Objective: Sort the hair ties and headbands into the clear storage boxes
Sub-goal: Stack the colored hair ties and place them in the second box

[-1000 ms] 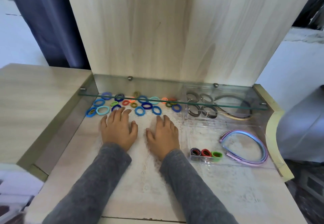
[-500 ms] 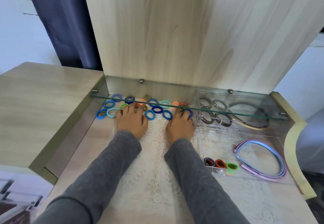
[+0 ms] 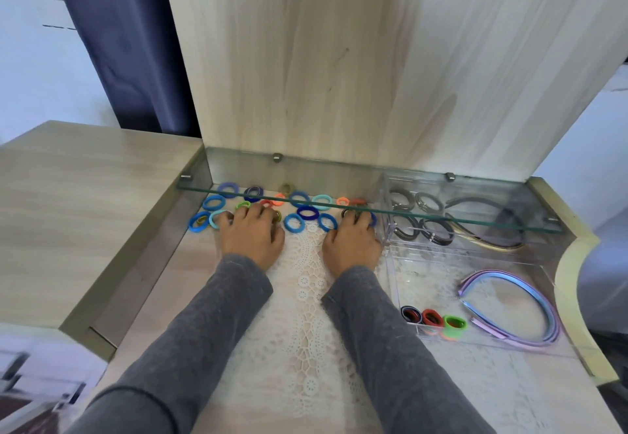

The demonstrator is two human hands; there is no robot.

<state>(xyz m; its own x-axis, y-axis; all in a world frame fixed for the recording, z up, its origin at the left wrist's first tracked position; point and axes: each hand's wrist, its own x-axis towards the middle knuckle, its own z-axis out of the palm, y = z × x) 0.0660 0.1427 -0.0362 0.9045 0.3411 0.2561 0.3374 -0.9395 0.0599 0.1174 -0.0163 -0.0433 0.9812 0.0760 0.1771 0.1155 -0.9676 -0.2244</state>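
Several hair ties in blue, teal, orange, red and green lie scattered at the back of the desk, partly under a glass shelf. My left hand rests palm down with its fingertips on ties at the left of the scatter. My right hand lies the same way, its fingertips touching a dark tie and a blue tie beside the rear clear box. That box holds dark ties and dark headbands. The near clear box holds pink and blue headbands and three ties, dark, red and green.
A glass shelf hangs low over the back of the desk and the rear box. A tall wooden panel closes the back. A raised cabinet top borders the left. A lace runner covers the desk middle.
Both hands slid forward from the lace runner to the hair ties, and their fingertips now touch the ties. The camera moved closer and tilted.
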